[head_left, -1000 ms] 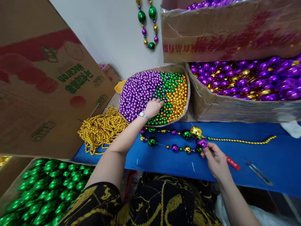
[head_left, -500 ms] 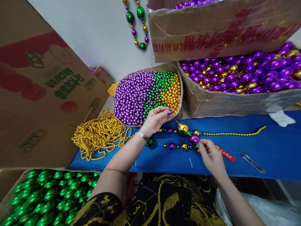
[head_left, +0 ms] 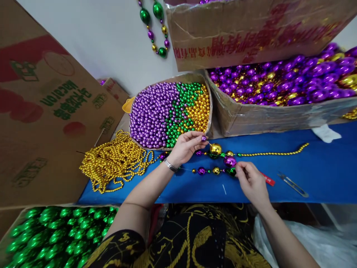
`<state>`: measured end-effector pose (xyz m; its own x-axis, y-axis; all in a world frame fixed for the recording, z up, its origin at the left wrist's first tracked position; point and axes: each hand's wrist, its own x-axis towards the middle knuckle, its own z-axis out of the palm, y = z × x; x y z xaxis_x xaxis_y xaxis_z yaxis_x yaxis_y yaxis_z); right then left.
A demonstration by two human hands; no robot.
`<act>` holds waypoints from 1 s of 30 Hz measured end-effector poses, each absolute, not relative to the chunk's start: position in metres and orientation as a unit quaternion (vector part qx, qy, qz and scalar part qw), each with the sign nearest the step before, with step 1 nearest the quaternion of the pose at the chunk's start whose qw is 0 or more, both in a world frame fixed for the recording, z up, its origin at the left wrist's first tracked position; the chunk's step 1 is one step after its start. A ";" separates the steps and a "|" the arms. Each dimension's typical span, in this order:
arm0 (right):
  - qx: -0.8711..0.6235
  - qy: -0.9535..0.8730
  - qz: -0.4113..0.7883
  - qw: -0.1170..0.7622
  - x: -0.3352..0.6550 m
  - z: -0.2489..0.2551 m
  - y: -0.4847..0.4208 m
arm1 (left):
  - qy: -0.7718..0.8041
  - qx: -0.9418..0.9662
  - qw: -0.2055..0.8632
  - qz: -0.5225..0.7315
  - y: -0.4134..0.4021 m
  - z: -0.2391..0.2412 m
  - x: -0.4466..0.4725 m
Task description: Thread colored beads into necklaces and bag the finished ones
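Between the thumb and fingertips of my left hand point(head_left: 186, 148) is a small purple bead point(head_left: 203, 138). It meets the thin end of a thread or needle that comes out of a large gold bead point(head_left: 215, 149). My right hand point(head_left: 252, 182) is closed in a pinch on the bead strand, right beside a large purple bead point(head_left: 230, 161) and a dark green bead point(head_left: 231, 171). Lower on the cloth, the strand runs left with a smaller gold bead point(head_left: 216, 170) and a purple bead point(head_left: 201, 171). Its far left part is hidden behind my left forearm.
Small loose beads fill a lined box point(head_left: 211, 123) behind my left hand. Gold bead chains point(head_left: 111, 162) lie heaped at left. Thread snips point(head_left: 292, 184) and a red strip point(head_left: 269, 179) rest on the blue cloth point(head_left: 329, 163) at right. A large carton point(head_left: 228, 126) stands behind.
My left hand has brought the small purple bead down to the thread's thin end by the gold bead. My right hand keeps its pinch. The whole view has shifted slightly.
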<state>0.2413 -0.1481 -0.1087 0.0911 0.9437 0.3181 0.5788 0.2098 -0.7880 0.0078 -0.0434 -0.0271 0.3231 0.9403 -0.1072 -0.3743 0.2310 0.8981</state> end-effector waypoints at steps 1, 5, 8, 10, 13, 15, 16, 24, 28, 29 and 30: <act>-0.596 -0.644 0.192 0.440 0.241 -0.107 -0.148 | 0.350 0.424 0.693 0.466 -0.044 -0.027 0.008; -0.609 -0.625 0.195 0.448 0.246 -0.107 -0.150 | 0.351 0.512 0.635 0.460 -0.049 -0.027 0.014; -0.599 -0.547 0.308 0.497 0.258 -0.115 -0.152 | 0.338 0.560 0.613 0.442 -0.055 -0.027 0.030; -0.588 -0.488 0.369 0.530 0.268 -0.122 -0.153 | 0.328 0.578 0.614 0.426 -0.059 -0.030 0.046; -0.589 -0.437 0.401 0.549 0.281 -0.137 -0.154 | 0.316 0.591 0.617 0.412 -0.062 -0.044 0.068; -0.593 -0.420 0.407 0.554 0.286 -0.149 -0.154 | 0.313 0.602 0.608 0.413 -0.063 -0.058 0.080; -0.598 -0.419 0.407 0.549 0.289 -0.155 -0.155 | 0.314 0.612 0.597 0.414 -0.062 -0.064 0.085; -0.680 -0.588 0.152 0.411 0.296 -0.133 -0.164 | 0.281 0.769 0.430 0.380 -0.063 -0.031 0.098; -0.613 -0.665 0.110 0.412 0.281 -0.092 -0.153 | 0.268 0.761 0.437 0.397 -0.064 -0.001 0.107; -0.603 -0.677 0.105 0.409 0.278 -0.086 -0.149 | 0.268 0.753 0.447 0.401 -0.065 0.000 0.109; -0.600 -0.681 0.099 0.409 0.276 -0.082 -0.146 | 0.267 0.742 0.460 0.407 -0.066 -0.004 0.110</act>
<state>0.2762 -0.1461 -0.0822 0.0532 0.8975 0.4379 0.7353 0.2614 -0.6252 0.1104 -0.0658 -0.0039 0.5261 0.7706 0.3597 0.0209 -0.4345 0.9004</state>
